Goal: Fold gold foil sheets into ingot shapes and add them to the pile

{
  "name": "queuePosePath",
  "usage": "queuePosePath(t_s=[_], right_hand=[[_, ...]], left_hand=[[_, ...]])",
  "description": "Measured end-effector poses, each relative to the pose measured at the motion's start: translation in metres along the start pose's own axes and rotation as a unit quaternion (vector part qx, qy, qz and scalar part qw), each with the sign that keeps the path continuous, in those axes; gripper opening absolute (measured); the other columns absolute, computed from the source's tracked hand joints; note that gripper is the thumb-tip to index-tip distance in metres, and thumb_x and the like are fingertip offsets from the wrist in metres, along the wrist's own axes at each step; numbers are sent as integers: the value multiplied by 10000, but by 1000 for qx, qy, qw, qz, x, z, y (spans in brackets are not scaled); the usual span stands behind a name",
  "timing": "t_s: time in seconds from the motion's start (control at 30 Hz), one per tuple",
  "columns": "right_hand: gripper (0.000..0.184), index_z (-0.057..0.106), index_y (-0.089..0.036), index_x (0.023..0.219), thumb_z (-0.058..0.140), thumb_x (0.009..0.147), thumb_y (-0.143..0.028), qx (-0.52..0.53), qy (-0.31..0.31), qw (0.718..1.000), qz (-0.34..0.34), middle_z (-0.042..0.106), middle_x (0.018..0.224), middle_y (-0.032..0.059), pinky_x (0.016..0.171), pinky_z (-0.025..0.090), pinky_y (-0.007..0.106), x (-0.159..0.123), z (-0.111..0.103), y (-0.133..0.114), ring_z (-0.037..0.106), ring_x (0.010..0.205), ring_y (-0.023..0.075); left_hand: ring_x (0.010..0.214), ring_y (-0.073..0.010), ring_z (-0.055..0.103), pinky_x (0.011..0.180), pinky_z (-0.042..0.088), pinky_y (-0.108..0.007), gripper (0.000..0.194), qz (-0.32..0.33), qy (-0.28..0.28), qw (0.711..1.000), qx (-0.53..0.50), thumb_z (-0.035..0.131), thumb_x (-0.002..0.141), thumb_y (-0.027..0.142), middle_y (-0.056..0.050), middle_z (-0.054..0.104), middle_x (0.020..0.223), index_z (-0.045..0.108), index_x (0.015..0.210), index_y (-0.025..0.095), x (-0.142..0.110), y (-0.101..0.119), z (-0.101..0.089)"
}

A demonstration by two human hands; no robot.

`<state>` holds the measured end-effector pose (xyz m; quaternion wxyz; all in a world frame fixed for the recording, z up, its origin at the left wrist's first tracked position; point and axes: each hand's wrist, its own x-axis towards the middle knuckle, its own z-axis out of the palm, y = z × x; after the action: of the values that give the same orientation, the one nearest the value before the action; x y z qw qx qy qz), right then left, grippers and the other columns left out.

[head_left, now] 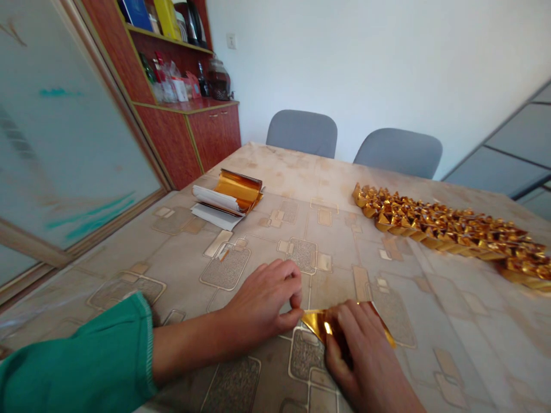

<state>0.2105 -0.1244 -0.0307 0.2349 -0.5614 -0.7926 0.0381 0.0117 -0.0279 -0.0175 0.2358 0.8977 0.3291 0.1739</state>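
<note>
A sheet of gold foil paper (317, 324), folded to a point at its left end, is held low over the near part of the table. My left hand (269, 298) is closed, its thumb and forefinger pinching the left tip of the foil paper. Wrapped over the other end is my right hand (359, 344), with a dark-edged corner of the foil showing beyond its fingers. The underside of the foil and the right fingertips are hidden.
A curled stack of gold and white foil sheets (239, 192) lies at the back left. Rows of folded gold foil pieces (447, 223) stretch along the right. The patterned tablecloth (275, 218) covers the table. Two grey chairs (301, 131) stand behind it, near a red-brown cabinet (215, 135).
</note>
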Motion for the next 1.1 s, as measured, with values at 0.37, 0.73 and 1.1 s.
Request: queuePosePath(t_s=[0.37,0.73,1.1], right_hand=[[186,510,-231,884,462,811,-67,-15,21,999,-21,588,771,32,671,438,369,2,3,0,567,698,230],[169,556,-219,936,525,816,-105,-47,0,999,-17,613,809,50,717,488,434,-2,0,4,586,746,261],[385,482,-204,1327,523,946,-234,-11,23,999,-41,661,1022,95,803,554,445,-14,-5,19,644,917,264]], left_hand=[[1153,-231,592,1037,433,-416,296,212,42,970,113,425,1003,156,-109,662,1277,587,1249,128,-39,27,4],[1304,-239,511,1170,319,-458,394,173,-14,980,101,545,970,298,-79,606,1374,513,1337,159,-47,32,25],[1265,-263,516,1128,352,-496,463,153,-43,981,113,519,957,267,-79,598,1349,447,1409,195,-44,40,20]])
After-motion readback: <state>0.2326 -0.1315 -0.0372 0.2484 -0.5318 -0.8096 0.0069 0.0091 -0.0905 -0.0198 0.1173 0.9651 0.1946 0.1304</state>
